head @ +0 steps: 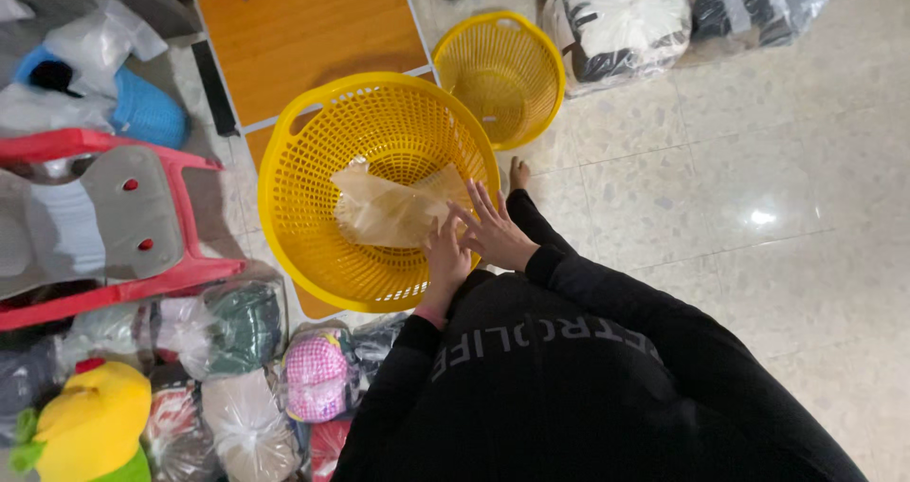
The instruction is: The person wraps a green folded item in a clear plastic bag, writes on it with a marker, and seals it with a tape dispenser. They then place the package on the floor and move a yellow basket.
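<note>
A large yellow plastic basket (313, 150) sits in front of me. Inside it lies a crumpled, clear brownish plastic bag (389, 207). My left hand (444, 259) grips the near edge of the bag at the basket's rim. My right hand (495, 231) rests beside it with fingers spread, touching the bag's right edge over the rim. Both arms are in black sleeves.
A smaller yellow basket (502, 74) stands behind the big one, beside a low orange table (313, 27). A red and grey plastic stool (95, 217) is at left. Bagged hats and clothes (237, 378) lie at lower left; more bagged goods (626, 22) sit at the top.
</note>
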